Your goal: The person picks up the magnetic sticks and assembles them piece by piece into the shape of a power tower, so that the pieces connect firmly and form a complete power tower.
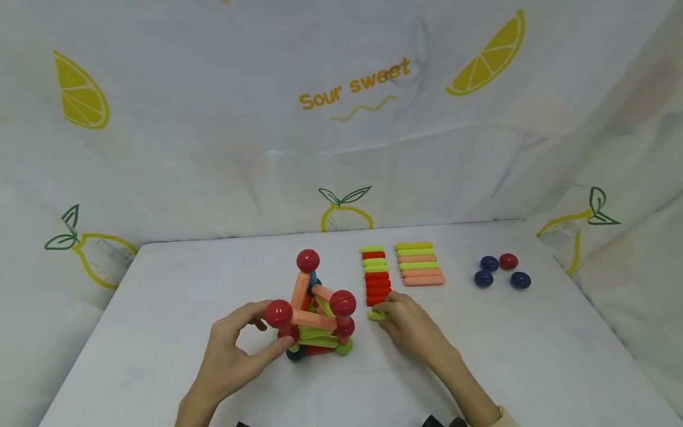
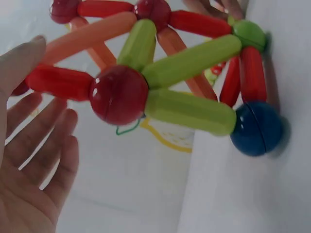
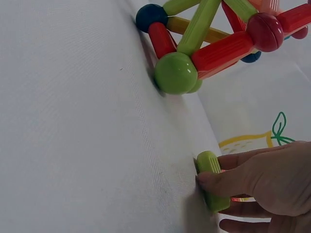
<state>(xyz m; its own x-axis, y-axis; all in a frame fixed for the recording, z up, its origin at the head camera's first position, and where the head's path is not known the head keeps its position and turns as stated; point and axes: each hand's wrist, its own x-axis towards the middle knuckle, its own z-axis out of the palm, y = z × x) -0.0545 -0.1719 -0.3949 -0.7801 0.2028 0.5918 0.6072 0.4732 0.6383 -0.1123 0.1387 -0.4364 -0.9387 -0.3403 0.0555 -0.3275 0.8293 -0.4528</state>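
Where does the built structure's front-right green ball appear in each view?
Head: green ball low, near centre, at the structure's bottom right.
Left wrist: green ball at upper right.
Right wrist: green ball upper middle, the largest ball.
Shared landmark: dark blue ball, joined by a red rod.

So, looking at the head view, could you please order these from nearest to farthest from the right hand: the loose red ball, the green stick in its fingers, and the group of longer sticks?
1. Green stick: pinched in the right hand.
2. Longer sticks: just beyond the hand.
3. Loose red ball: off to the right, beside blue balls.
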